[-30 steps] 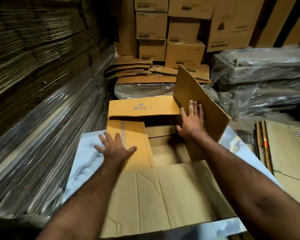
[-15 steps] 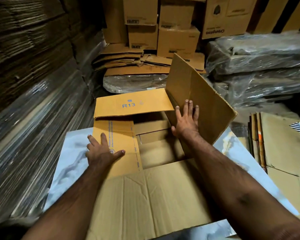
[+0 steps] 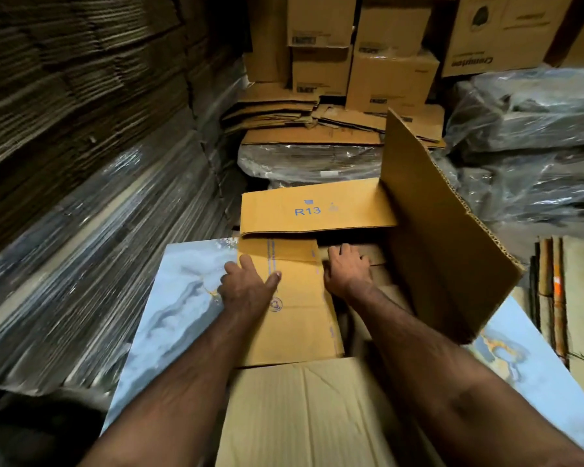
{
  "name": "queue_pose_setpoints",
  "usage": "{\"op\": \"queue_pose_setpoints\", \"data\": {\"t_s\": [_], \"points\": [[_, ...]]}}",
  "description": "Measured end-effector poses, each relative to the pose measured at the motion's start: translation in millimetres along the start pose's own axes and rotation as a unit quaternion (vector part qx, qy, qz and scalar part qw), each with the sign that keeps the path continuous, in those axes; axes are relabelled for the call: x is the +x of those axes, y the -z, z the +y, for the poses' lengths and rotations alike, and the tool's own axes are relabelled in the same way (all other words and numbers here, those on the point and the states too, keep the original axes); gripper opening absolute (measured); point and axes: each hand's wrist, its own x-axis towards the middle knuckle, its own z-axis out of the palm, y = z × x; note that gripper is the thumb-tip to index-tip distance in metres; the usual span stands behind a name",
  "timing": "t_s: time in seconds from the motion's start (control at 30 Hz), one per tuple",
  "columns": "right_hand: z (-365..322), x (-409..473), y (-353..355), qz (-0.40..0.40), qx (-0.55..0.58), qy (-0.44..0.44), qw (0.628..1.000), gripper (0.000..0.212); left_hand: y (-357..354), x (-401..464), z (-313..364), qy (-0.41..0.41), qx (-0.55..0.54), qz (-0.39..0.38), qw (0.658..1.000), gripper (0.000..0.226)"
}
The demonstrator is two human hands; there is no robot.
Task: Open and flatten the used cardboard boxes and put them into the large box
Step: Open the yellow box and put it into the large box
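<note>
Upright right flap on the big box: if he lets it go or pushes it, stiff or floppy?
Probably stiff as a panel: the upright flap shows corrugated fluting along its cut edge and stands unsupported. It likely hinges at its base crease rather than bending. Probably light, so a push from the right hand should fold it over.

The large box [image 3: 317,416] sits at lower centre of the frame, its near flap spread toward the bottom edge, its far flap [image 3: 314,210] lying at mid-frame and its right flap [image 3: 435,237] standing up at centre right. The left hand [image 3: 246,288] rests on the left flap [image 3: 294,305], and just right of it the right hand [image 3: 348,271] reaches down onto flat cardboard [image 3: 375,261] inside the box. Wrapped stacks [image 3: 81,214] fill the left of the frame, stacked cartons [image 3: 361,48] stand at top centre behind loose flattened boxes [image 3: 311,119], and wrapped bundles [image 3: 533,139] lie at upper right.
</note>
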Motion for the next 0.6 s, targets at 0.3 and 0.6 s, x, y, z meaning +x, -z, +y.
{"op": "queue_pose_setpoints", "data": {"t_s": [0.3, 0.6], "points": [[8.3, 45.4, 25.4, 0.024, 0.008, 0.012, 1.000, 0.066, -2.1, 51.8, 10.1, 0.012, -0.107, -0.037, 0.994, 0.090], [-24.5, 162.7, 74.6, 0.061, 0.074, 0.010, 0.995, 0.091, -12.2, 50.9, 1.2, -0.028, -0.063, -0.011, 0.998, 0.089]]}}
